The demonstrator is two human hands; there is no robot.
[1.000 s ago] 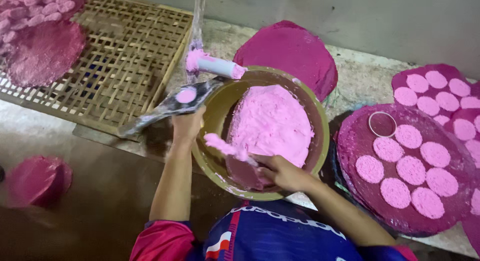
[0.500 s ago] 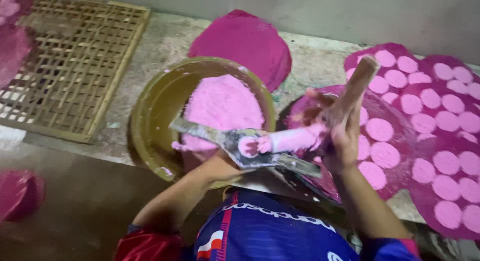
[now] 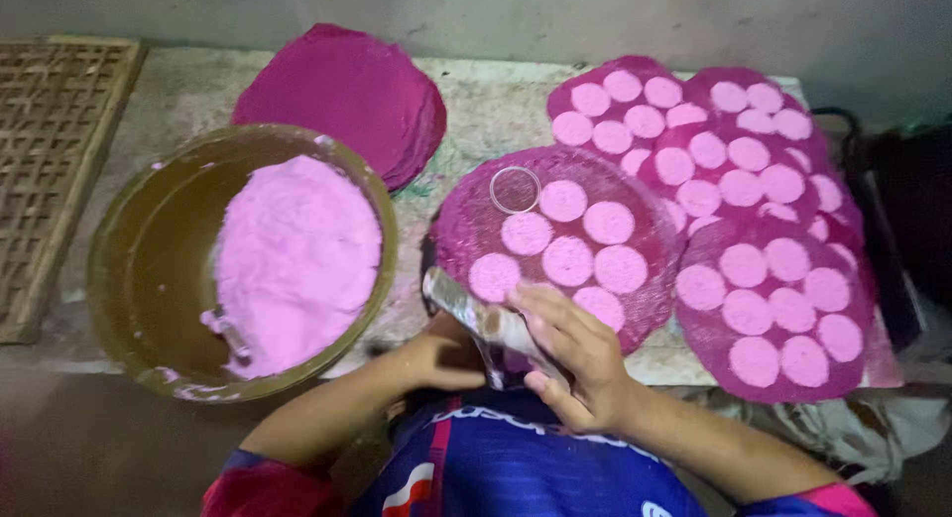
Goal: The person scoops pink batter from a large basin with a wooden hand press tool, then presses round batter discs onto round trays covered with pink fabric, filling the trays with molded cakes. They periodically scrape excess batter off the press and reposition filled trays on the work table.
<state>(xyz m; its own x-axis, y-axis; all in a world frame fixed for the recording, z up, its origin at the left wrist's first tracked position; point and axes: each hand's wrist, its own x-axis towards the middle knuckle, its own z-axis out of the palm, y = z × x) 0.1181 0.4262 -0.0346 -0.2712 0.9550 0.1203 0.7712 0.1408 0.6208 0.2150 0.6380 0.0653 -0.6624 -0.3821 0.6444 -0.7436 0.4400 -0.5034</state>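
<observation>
My left hand (image 3: 436,363) is closed on the near end of a flat metal scoop (image 3: 466,304) close to my chest. My right hand (image 3: 580,353) wraps the same scoop from the right, fingers over the blade and thumb beneath. The scoop's tip lies at the near edge of a round magenta sheet (image 3: 650,195) that carries several pale pink discs. A clear ring (image 3: 515,190) rests on that sheet's far left. To the left stands a wide brown bowl (image 3: 139,269) heaped with pink powder (image 3: 297,259).
More magenta sheets with pink discs (image 3: 754,180) overlap to the right on the stone slab (image 3: 491,111). A stack of plain magenta sheets (image 3: 347,91) sits behind the bowl. A woven bamboo tray (image 3: 50,150) lies at far left. A dark object (image 3: 907,200) stands at the right edge.
The view has swung right, away from the bamboo tray. Both hands left the bowl and came together on the scoop at the disc-covered sheet. The stick raised in my right hand is gone from view.
</observation>
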